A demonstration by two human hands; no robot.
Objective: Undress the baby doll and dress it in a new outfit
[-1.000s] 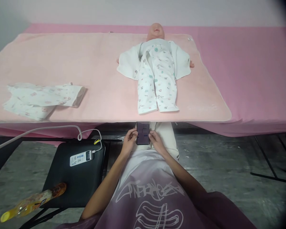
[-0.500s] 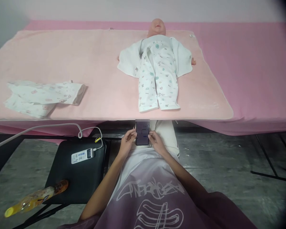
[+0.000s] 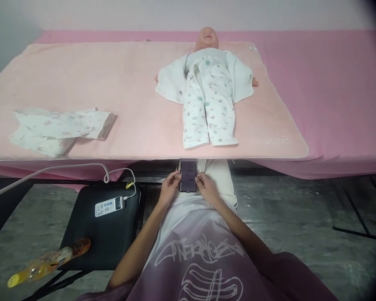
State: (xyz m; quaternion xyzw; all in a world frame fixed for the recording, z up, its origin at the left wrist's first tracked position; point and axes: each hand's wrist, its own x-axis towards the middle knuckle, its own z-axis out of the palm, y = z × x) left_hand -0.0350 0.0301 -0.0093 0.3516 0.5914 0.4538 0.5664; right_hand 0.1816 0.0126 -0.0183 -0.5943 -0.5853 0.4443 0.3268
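Observation:
A dark phone (image 3: 188,177) is held upright over my lap, just below the table's front edge. My left hand (image 3: 171,185) grips its left side and my right hand (image 3: 205,186) its right side, fingers closed on the edges. Beyond them, a baby doll (image 3: 207,38) lies on its back on a pale pink mat (image 3: 134,83). White wide-sleeved clothing (image 3: 172,81) covers its arms, and patterned white trousers (image 3: 221,113) lie over its body and legs. Another patterned white garment (image 3: 61,127) lies on the mat at the left.
On a black stool (image 3: 103,238) at my left are a white power bank (image 3: 109,206) with a cable and a bottle with a yellow cap (image 3: 47,261). Darker pink cloth (image 3: 332,92) covers the table on the right. Black metal legs stand at the lower right.
The whole view has shifted slightly, so things appear a little lower and to the right. Both hands keep their hold on the phone.

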